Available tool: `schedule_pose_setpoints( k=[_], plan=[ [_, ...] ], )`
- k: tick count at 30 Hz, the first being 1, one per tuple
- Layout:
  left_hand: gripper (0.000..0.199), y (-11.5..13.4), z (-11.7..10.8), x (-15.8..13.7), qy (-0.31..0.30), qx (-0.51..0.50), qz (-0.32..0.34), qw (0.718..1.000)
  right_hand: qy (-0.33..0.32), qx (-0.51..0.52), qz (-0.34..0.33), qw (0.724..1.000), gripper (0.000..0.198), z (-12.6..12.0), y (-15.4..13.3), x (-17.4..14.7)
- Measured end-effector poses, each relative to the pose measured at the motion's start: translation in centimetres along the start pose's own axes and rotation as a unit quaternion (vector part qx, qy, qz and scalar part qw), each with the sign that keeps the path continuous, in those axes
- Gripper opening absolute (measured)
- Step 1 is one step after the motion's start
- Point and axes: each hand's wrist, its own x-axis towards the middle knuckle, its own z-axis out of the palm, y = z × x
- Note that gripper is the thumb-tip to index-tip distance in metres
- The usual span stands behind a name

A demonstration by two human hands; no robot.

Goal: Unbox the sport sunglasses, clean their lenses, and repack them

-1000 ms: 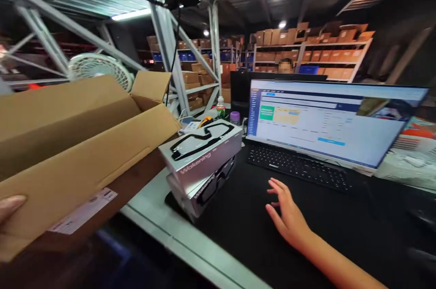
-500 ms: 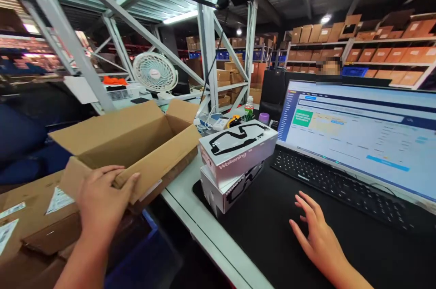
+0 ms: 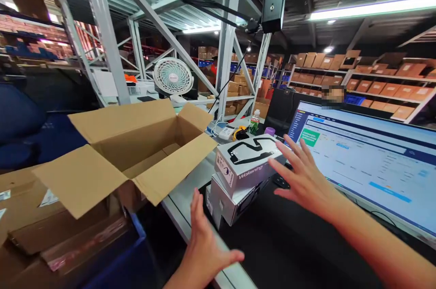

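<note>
Two silver printed boxes lie stacked on the black desk mat [image 3: 269, 252]: an upper box [image 3: 243, 161] marked "Wakening" and a lower box [image 3: 228, 205]. My right hand [image 3: 299, 173] is at the right end of the upper box, fingers spread, with nothing held. In front of the stack, my left hand [image 3: 206, 243] is raised over the desk edge, empty, with thumb and fingers apart. To the left stands a cardboard carton [image 3: 185, 168], its flaps folded outward; the visible part of its inside shows bare cardboard.
A monitor [image 3: 368, 161] stands at the right, with a keyboard partly hidden behind my right arm. Behind the boxes are a bottle [image 3: 254, 123] and a purple lid [image 3: 269, 131]. A white fan [image 3: 173, 76], a metal post [image 3: 226, 43] and a blue bin [image 3: 119, 252] surround the desk.
My left hand has let go of the carton's flap and moved right, toward the silver boxes. My right hand has risen from the mat to the upper box. The view has shifted.
</note>
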Motion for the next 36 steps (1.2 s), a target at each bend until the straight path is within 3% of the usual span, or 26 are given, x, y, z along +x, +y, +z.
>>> schedule_pose_setpoints(
  k=[3,6,10,14,17,20,24,29,33,36],
  plan=[
    [0.162,-0.5,3.5,0.6,-0.037,-0.016,-0.090,0.995,-0.138,0.114,0.035,0.983,0.138,-1.0,4.3,4.0],
    [0.153,0.0,4.3,2.6,-0.034,-0.019,-0.114,0.993,-0.223,0.203,0.022,0.953,0.142,-1.5,7.6,7.5],
    [0.124,0.0,4.3,4.3,0.022,-0.044,-0.093,0.994,-0.323,0.177,0.026,0.929,0.143,-0.5,7.0,11.2],
    [0.117,-1.4,4.3,5.4,0.051,-0.066,-0.092,0.992,-0.282,0.188,0.010,0.941,0.120,0.7,4.8,12.4],
    [0.119,-2.4,4.1,6.2,0.061,-0.063,-0.107,0.990,-0.222,0.172,0.053,0.958,0.109,0.1,5.0,11.0],
    [0.122,-3.2,3.9,6.4,0.055,-0.064,-0.096,0.992,-0.199,0.180,0.122,0.956,0.103,-1.9,6.7,7.1],
    [0.124,-4.2,4.6,5.6,0.033,-0.087,-0.075,0.993,-0.208,0.217,0.280,0.912,0.105,-4.6,7.5,-2.0],
    [0.112,-5.5,6.4,4.8,0.025,-0.115,-0.059,0.991,-0.208,0.160,0.439,0.859,0.105,-5.1,3.5,-14.6],
    [0.131,-6.5,7.5,4.5,0.034,-0.137,-0.055,0.988,-0.232,0.128,0.491,0.830,0.102,-3.7,-0.2,-23.2],
    [0.130,-6.9,7.3,4.1,-0.008,-0.132,-0.099,0.986,-0.278,0.107,0.504,0.811,0.102,-2.7,-1.4,-26.6]
  ],
)
